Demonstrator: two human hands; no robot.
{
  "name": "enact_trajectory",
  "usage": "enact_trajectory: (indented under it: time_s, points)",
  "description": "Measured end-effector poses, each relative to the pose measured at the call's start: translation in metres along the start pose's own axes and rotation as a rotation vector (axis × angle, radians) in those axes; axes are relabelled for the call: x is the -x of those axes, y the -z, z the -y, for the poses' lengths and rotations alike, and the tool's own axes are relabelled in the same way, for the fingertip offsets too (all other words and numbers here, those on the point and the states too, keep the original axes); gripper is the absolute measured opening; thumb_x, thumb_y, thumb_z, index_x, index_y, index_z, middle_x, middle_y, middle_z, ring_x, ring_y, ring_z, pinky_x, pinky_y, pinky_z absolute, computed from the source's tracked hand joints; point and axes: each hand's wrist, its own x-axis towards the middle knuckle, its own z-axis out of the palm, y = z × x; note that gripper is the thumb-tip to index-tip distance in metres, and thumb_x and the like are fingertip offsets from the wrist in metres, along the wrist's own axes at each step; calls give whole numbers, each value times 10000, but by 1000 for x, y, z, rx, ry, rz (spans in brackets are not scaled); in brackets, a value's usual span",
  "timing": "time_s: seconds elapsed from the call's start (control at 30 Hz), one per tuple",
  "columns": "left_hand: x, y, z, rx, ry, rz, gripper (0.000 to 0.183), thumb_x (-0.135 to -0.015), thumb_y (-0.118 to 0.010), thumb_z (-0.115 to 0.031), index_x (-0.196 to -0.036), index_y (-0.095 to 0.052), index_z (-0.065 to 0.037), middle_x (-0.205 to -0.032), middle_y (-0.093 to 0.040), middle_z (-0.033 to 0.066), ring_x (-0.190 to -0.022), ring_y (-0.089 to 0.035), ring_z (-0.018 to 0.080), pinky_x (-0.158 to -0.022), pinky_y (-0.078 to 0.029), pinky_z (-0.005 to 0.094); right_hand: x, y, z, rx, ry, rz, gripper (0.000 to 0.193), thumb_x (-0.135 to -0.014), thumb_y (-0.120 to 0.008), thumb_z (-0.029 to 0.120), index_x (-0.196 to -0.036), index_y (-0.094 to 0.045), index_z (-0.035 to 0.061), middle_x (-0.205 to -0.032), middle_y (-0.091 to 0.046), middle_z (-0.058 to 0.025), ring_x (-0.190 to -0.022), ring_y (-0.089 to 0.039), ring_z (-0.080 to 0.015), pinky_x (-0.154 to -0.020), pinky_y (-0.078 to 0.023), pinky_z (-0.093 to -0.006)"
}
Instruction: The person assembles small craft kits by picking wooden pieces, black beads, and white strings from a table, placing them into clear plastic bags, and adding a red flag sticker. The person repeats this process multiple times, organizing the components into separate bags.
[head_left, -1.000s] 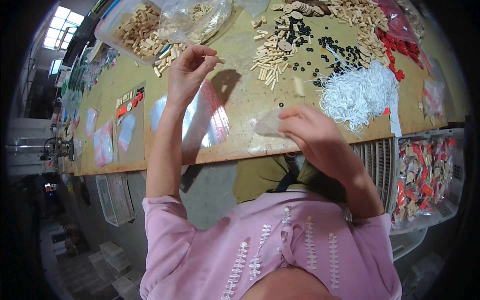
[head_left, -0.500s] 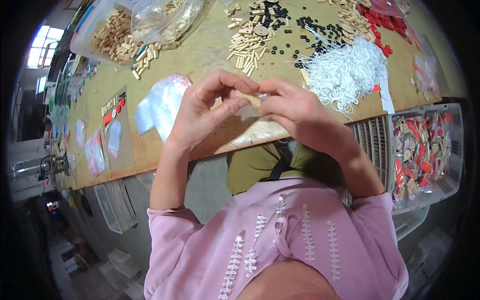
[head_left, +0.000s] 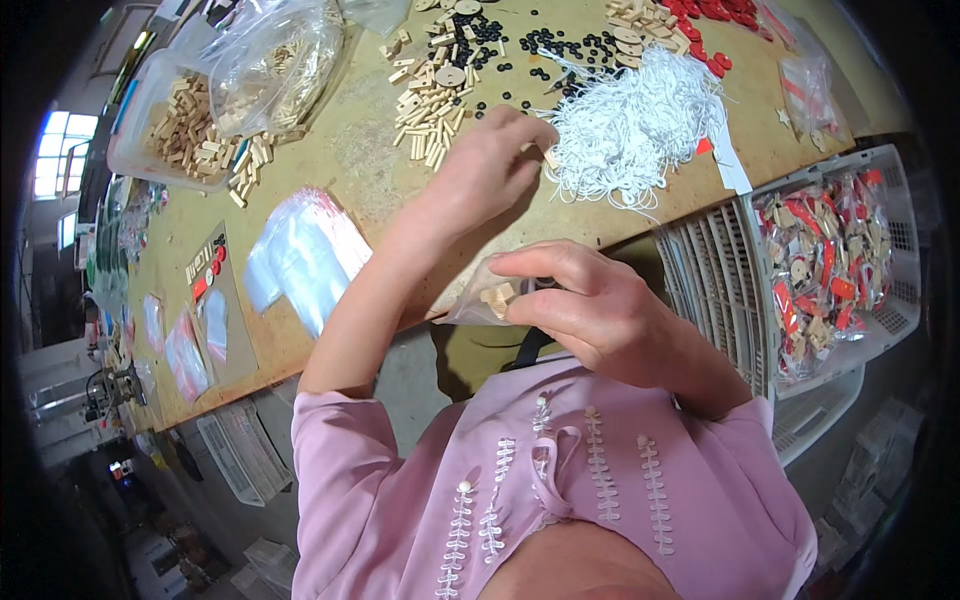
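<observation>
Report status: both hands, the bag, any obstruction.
Right hand gripping translucent bag, wooden pieces inside. Left hand at left edge of white string pile; cannot tell if holding anything. String crowding left fingertips.

In front of you is a long worktable (head_left: 362,150) with a worn, yellowish-tan top, scuffed and stained, its near edge climbing from lower left to upper right in your view. Grey floor (head_left: 397,378) shows below that edge. To your left, a white openwork crate (head_left: 245,455) stands on the floor, tilted in the lens's bend. Far off at the left, a window (head_left: 65,150) of several panes glows bluish white, its glare washing out whatever lies outside. Light falls across your tabletop, while the room's lower left sinks into shadow, its details too dim to tell.
</observation>
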Motion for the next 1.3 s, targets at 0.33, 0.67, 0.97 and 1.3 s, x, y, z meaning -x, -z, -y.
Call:
enact_trajectory:
  time_s: [0.33, 0.67, 0.97, 1.3]
  points:
    - [19, 68, -5, -99, 391, 240, 181, -926, -710, -219, -1008, -695, -59, -862, -717, 151, -793, -698, 311, -732, -549, 406, 13, 17, -15, 101, 4, -99, 179, -797, -652, -29, -973, -658, 9, -964, -633, -111, -897, -654, -314, -782, -549, -388]
    - [23, 115, 84, -210, 453, -184, 277, -909, -735, -226, -1096, -731, -21, -1005, -745, 138, -875, -718, 225, -802, -565, 349, -9, 9, -23, 30, 20, -161, 240, -810, -685, -78, -1017, -651, 38, -946, -612, -100, -869, -621, -322, -765, -513, -420]
    - [15, 97, 112, -81, 396, -98, 277, -906, -771, -95, -1152, -665, -23, -1024, -676, 39, -910, -644, 118, -800, -543, 274, -7, 14, -25, 102, -64, -116, 231, -800, -692, -81, -991, -639, 38, -987, -630, -107, -903, -638, -331, -788, -525, -415]
    - [18, 83, 121, 245, 524, -273, 234, -879, -784, -95, -1073, -688, -5, -830, -688, 29, -727, -652, 103, -654, -533, 273, -15, -1, -25, 9, -78, -69, 257, -788, -703, -142, -989, -673, 15, -1027, -652, -124, -956, -671, -312, -820, -556, -381]
